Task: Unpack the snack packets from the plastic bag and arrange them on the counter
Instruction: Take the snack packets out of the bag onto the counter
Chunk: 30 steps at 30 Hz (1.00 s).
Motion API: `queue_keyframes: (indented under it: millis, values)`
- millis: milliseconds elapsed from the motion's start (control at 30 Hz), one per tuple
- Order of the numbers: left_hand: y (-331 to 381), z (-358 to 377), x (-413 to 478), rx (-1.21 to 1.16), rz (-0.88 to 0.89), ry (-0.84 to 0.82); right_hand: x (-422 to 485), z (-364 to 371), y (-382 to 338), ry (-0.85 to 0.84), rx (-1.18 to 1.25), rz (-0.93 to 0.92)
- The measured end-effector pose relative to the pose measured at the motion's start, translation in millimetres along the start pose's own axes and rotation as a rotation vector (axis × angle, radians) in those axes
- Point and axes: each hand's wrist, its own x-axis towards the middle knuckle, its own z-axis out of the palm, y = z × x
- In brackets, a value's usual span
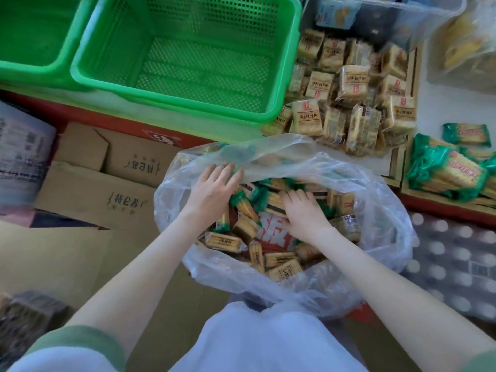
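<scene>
A person's left hand [214,185] lies flat and released at the far rim of the plastic bag [381,232] while the right hand [304,212] curls round snack packets [222,240] inside, where many remain. Beyond, heaped packets [307,118] on the desk [434,114] suggest the job is partly done.

One clear bag [375,210] is lying open at centre. Two hands are reaching into it: the left hand [212,190] and the right hand [304,214]. Inside the bag, at least a dozen packets [279,260] are showing; plastic is hiding the exact number. Beyond the bag, two green baskets [188,63] are standing side by side. Beyond it to the right, fifteen or more tan packets [307,118] are lying piled. Right of the bag, several green packets [465,134] are lying, one apart from a heap. Left of it, at least two cartons [88,194] are overlapping.
</scene>
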Motion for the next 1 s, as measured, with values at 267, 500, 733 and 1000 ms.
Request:
queue_keyframes:
  millis: [267, 500, 733, 1000]
  values:
    - [65.7, -42.8, 73.3, -0.223, 0.147, 0.208, -79.8, -68.9, 88.0, 0.372, 0.422, 0.096]
    - [155.6, -69.4, 143.6, -0.286, 0.306, 0.263, -128.2, -95.9, 191.9, 0.764, 0.62, 0.516]
    - [245.1, -70.2, 201.1, -0.301, 0.34, 0.222, -140.9, -96.8, 342.0, 0.563, 0.524, 0.772]
    - [289.8, -57.7, 247.4, -0.189, 0.308, 0.145, -66.2, -87.2, 425.2, 0.15, 0.339, 0.539]
